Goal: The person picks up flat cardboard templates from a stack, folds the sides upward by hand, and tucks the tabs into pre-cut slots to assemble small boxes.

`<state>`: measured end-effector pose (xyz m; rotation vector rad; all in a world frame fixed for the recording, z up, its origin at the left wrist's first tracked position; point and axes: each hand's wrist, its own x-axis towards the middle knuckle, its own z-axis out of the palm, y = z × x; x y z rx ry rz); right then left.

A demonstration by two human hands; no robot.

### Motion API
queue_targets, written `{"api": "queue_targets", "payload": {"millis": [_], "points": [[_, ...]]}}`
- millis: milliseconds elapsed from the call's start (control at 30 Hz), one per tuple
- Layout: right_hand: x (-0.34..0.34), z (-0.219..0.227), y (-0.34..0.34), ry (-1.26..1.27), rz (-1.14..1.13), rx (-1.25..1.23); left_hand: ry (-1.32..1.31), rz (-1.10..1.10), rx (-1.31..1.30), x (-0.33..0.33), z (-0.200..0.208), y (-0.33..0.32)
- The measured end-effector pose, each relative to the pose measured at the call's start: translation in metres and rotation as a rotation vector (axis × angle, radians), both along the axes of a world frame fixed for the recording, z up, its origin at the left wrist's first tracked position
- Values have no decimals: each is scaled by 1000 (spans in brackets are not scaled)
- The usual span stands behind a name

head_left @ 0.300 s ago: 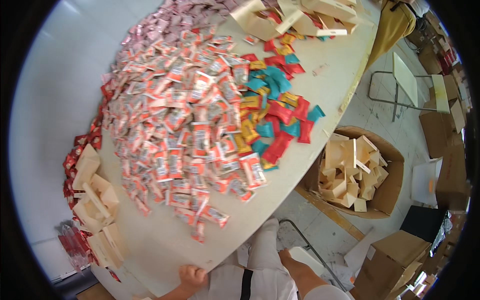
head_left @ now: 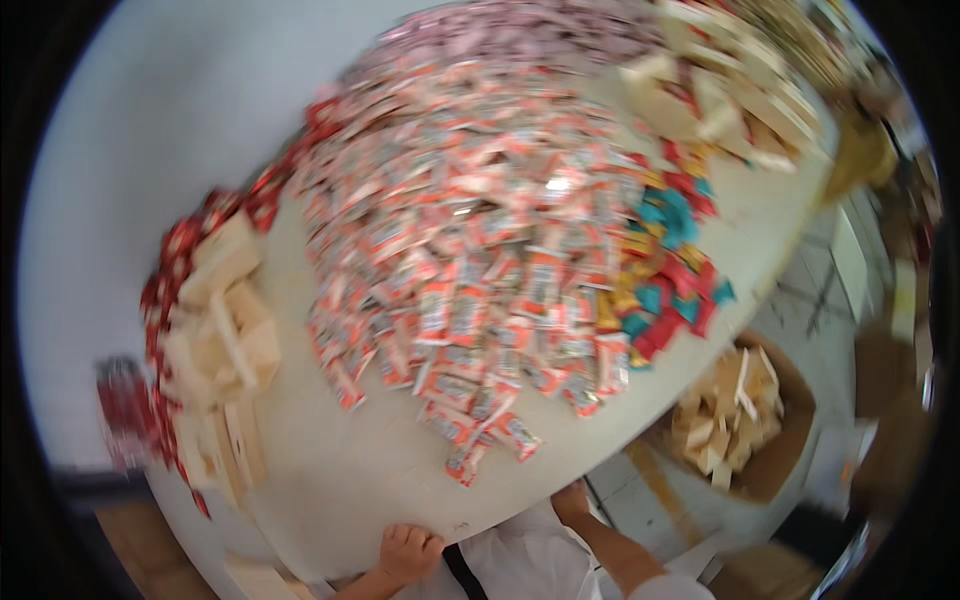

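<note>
1. The left hand (head_left: 408, 553) rests at the near edge of a pale surface (head_left: 350, 490), fingers curled in and drawn narrow.
2. The right hand (head_left: 572, 500) is lower right of the surface's edge, beside the person's white clothing; its fingers are too unclear to tell whether they are spread or closed.
3. A broad heap of small sachets (head_left: 475, 300) covers the middle of the surface, ahead of both hands and apart from them. Its closest few lie loose, ahead and slightly right of the left hand, and ahead and to the left of the right hand.
4. The sachets are flat and oblong, white with orange-red ends and grey printed panels. They overlap at many angles, and some are shiny; blur softens their edges.
5. Red, teal and yellow packets (head_left: 665, 270) border the heap's right side; dusky pink packets (head_left: 520, 35) spread behind it.
6. Cream folded cartons (head_left: 235, 340) stand at the left, beside a line of red packets (head_left: 180, 255).
7. Right of the surface, a brown cardboard box (head_left: 797, 445) on the floor holds more cream cartons.
</note>
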<state>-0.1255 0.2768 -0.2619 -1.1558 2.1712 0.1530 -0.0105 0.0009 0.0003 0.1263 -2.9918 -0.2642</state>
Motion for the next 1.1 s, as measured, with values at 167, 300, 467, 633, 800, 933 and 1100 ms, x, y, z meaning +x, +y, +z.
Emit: {"api": "queue_targets", "payload": {"millis": [167,300,467,633,800,933,1100], "points": [[14,-64,90,185,-496,-130,30,153,-69,-10,3,8],[42,-71,81,-200,-678,-97,55,231,-131,4,-4,11],[22,-59,72,-387,-677,-154,203,384,-245,6,-16,29],[1,-48,62,-500,-694,-224,489,531,-225,10,-36,51],[5,-25,52,-664,-770,-273,619,253,468,54,-24,78],[5,-7,59,-764,-837,-286,778,930,322,171,22,51],[2,2,74,-883,-931,-289,200,1591,-325,280,44,6]]}}
